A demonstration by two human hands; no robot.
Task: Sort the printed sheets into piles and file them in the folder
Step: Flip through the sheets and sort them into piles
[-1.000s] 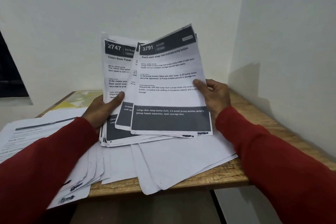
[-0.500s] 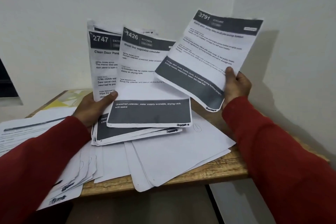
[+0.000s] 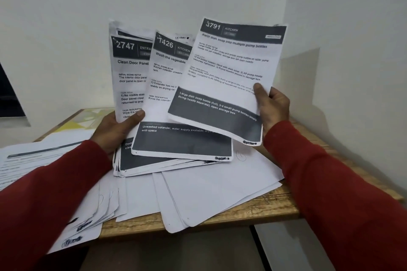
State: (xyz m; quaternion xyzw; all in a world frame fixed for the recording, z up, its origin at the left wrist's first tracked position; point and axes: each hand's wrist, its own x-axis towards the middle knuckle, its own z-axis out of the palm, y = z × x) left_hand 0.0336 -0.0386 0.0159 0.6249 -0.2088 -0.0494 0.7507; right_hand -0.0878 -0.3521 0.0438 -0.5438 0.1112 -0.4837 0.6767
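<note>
A single printed sheet headed 3791 is pinched at its right edge by the right hand and held tilted above the wooden table. A fanned stack of sheets, with 2747 and 1426 showing on top, is gripped by the left hand, the thumb pressed on its face. White pages are spread face down on the table below, and more printed sheets are seen at the left, partly hidden by a red sleeve.

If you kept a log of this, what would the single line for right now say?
step: sorting | right hand: holds sheet 3791 apart | left hand: grips stack, 1426 on top | piles on table
</note>
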